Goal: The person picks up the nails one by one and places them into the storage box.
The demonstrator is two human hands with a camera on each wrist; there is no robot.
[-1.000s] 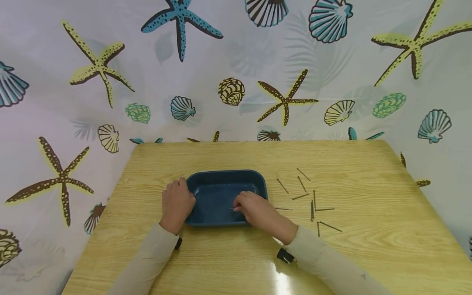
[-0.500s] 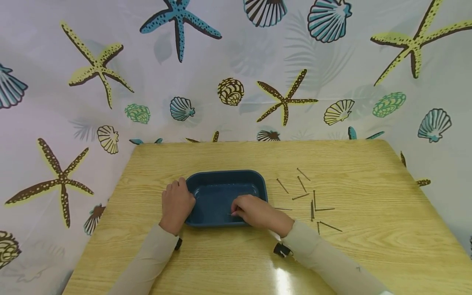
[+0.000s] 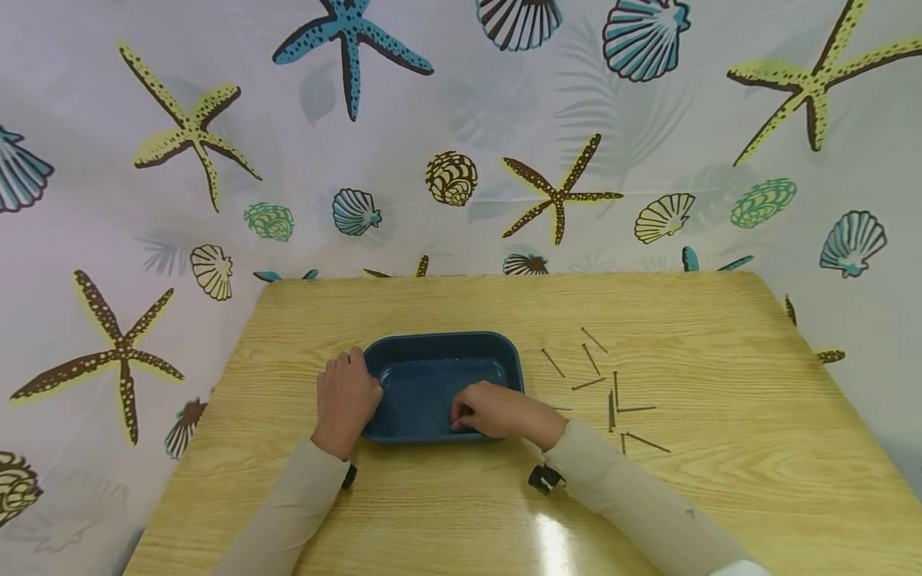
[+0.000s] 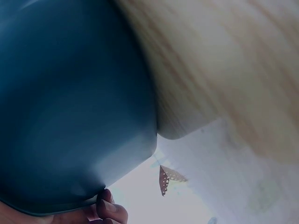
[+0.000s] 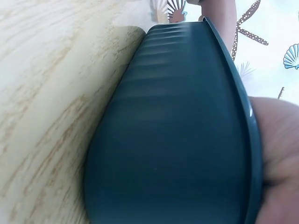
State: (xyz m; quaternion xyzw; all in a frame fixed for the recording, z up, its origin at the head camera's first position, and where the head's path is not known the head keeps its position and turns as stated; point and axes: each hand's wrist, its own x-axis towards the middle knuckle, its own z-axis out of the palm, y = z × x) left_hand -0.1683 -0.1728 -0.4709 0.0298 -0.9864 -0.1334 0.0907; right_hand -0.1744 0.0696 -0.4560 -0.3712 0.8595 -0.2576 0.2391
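Note:
A dark blue rectangular tray (image 3: pixel 432 344) sits on the wooden table. My left hand (image 3: pixel 347 402) grips its left rim, and the left wrist view shows fingertips (image 4: pixel 112 211) curled over the edge. My right hand (image 3: pixel 493 410) reaches over the front right of the tray, its thumb and fingers pinched low inside near the front wall. The nail in that pinch is almost wholly hidden by the fingers now. In the right wrist view the tray's outer wall (image 5: pixel 173 126) covers the fingertips. Several loose nails (image 3: pixel 553 362) lie on the table right of the tray.
The wooden table (image 3: pixel 720 360) extends round the tray on all sides. Behind it hangs a pale curtain (image 3: pixel 403 120) printed with starfish and shells. One nail (image 3: pixel 562 409) lies close to the tray's right side, partly behind my right hand.
My right hand has moved down and slightly towards the tray's front wall, lowering the nail, which was visible between the fingertips before. My left hand stays on the rim.

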